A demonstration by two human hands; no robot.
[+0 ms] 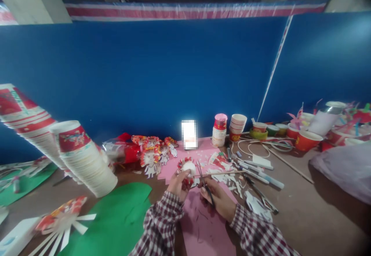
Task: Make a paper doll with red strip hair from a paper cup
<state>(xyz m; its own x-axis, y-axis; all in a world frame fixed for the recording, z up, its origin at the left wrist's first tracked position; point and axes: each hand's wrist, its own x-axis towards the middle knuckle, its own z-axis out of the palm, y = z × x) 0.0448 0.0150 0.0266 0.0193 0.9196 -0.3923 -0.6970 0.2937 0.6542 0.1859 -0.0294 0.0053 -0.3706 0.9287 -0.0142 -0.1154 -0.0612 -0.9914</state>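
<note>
My left hand (179, 182) is closed on a cut paper cup (189, 166) with a white round base and a red patterned fringe around it. In my right hand (218, 195) I grip a pair of scissors (202, 177), blades pointing up and away from me, close to the cup's right side. Whether the blades touch the cup I cannot tell. Beneath both hands lies a pink paper sheet (207, 233) with dark thin scraps on it. White paper strips (224, 177) are scattered just right of the cup.
Tall stacks of paper cups (87, 159) lean at the left by a green sheet (116, 213). Paper cutout figures (150, 163) sit left of the hands. Smaller cup stacks (238, 122), markers (265, 175) and a plastic bag (344, 167) lie right. A blue partition (162, 70) stands behind.
</note>
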